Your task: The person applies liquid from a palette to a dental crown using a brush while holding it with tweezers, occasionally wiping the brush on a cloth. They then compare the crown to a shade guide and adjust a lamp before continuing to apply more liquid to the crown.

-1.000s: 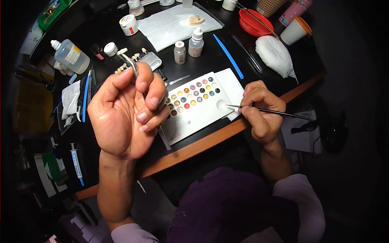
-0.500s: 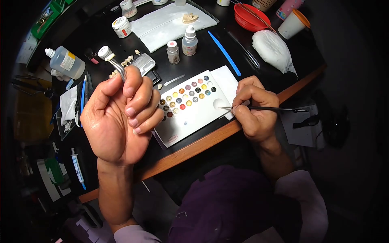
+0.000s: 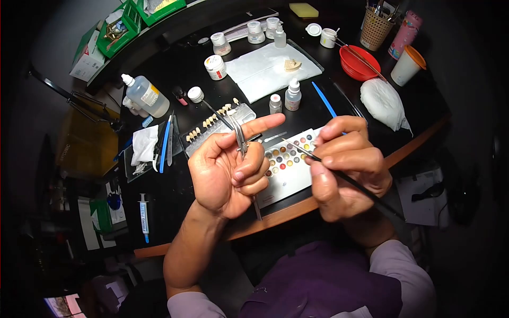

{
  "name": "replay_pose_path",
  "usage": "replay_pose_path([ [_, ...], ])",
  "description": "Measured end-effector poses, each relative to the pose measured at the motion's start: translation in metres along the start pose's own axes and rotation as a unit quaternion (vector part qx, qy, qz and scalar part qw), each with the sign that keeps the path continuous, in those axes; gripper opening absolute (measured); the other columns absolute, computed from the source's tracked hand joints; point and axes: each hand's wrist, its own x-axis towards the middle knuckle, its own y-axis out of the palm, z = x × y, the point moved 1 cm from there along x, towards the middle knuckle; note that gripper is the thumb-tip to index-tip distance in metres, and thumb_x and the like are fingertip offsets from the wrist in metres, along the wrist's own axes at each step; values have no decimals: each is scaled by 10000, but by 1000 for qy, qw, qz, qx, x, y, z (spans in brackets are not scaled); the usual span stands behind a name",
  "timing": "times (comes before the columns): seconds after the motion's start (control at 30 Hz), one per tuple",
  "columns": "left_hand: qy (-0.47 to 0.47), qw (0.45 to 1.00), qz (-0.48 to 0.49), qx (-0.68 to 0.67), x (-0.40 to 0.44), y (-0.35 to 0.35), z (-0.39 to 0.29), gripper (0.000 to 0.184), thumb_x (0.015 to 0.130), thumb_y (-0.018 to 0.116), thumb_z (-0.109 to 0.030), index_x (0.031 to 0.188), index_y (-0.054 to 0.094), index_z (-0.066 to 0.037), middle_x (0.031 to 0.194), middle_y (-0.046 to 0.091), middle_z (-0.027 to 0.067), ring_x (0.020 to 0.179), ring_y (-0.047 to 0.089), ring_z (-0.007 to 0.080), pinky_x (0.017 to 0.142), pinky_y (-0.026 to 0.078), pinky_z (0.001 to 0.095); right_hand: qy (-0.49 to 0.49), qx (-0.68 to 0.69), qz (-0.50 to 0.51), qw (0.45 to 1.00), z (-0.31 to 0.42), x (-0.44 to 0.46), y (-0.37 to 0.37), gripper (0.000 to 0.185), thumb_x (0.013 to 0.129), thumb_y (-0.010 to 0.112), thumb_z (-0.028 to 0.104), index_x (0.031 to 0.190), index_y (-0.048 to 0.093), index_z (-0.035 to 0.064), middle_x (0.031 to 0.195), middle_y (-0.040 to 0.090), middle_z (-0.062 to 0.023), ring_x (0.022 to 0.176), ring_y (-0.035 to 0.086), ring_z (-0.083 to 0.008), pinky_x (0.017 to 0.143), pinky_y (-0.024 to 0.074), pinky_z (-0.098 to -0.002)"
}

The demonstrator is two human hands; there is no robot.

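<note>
My left hand (image 3: pixel 225 175) is closed around curved metal forceps (image 3: pixel 239 137), palm up, with the index finger stretched out to the right. A small whitish tooth-shaped piece (image 3: pixel 231 112) appears at the forceps' upper tip. Between the thumb and fingers of my right hand (image 3: pixel 352 169) is a fine dark-handled brush (image 3: pixel 347 183). Its pale tip points up-left, just below my left index fingertip and apart from it. Beneath the brush lies a white palette (image 3: pixel 289 191) with rows of coloured wells, partly hidden by both hands.
A tooth shade guide (image 3: pixel 246 112) lies behind my left hand. Farther back are small bottles (image 3: pixel 292 98), a white sheet (image 3: pixel 254 69) bearing a beige piece, and a red bowl (image 3: pixel 354 64). Blue-handled tools (image 3: pixel 165 143) and a firing paste syringe (image 3: pixel 143 217) lie left.
My right hand has lifted the brush from the palette's round well toward my left hand. My left hand has moved right and straightened its index finger. The view has shifted too.
</note>
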Motion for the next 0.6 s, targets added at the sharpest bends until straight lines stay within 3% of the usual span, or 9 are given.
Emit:
replay_pose_path([
  [0.07,0,1000,11,6,0,-1,0,695,1067,287,-312,1607,343,121,591,400,16,503,291,101,443,265,242,-48,15,-5,999,-2,14,17,318,834,721,-127,1059,582,49,899,710,-125,1048,667,-306,913,586,-422],
  [0.17,8,1000,7,-12,0,0,2,665,1067,287,-323,1550,422,113,586,409,12,489,305,101,445,263,241,-81,36,-44,995,-11,22,40,233,810,743,-128,995,673,-6,907,724,-152,1043,710,-346,902,624,-437],
  [0.27,6,999,23,-37,-2,-12,5,565,1059,326,-342,1342,569,82,575,394,-15,494,369,125,465,338,266,-74,50,-51,995,-18,23,49,189,799,721,-118,962,699,-25,892,730,-160,1046,709,-357,904,632,-450],
  [0.33,2,1000,13,-13,-2,-7,5,597,1074,286,-340,1452,501,70,589,413,-4,490,335,112,456,297,251,-80,47,-52,994,-21,21,52,177,796,711,-112,953,704,-31,886,734,-165,1054,709,-363,902,637,-453],
  [0.43,-2,1000,7,-19,-3,-3,6,567,1080,282,-343,1413,511,53,596,425,-1,499,345,114,463,299,254,-86,33,-47,995,-23,20,51,182,797,708,-114,960,707,-33,891,742,-176,1070,708,-371,900,645,-450],
  [0.5,-9,999,20,-46,-2,-3,6,509,1070,316,-350,1235,606,35,585,422,-8,511,379,127,476,323,271,-82,31,-39,995,-25,19,51,178,801,711,-122,958,713,-39,905,750,-179,1094,701,-376,914,658,-459],
  [0.6,-10,999,10,-52,-2,-2,6,515,1076,306,-357,1238,607,28,592,432,-6,508,362,118,469,302,263,-77,30,-31,996,-25,19,51,170,807,719,-124,957,724,-46,905,756,-179,1107,692,-373,926,663,-470],
])
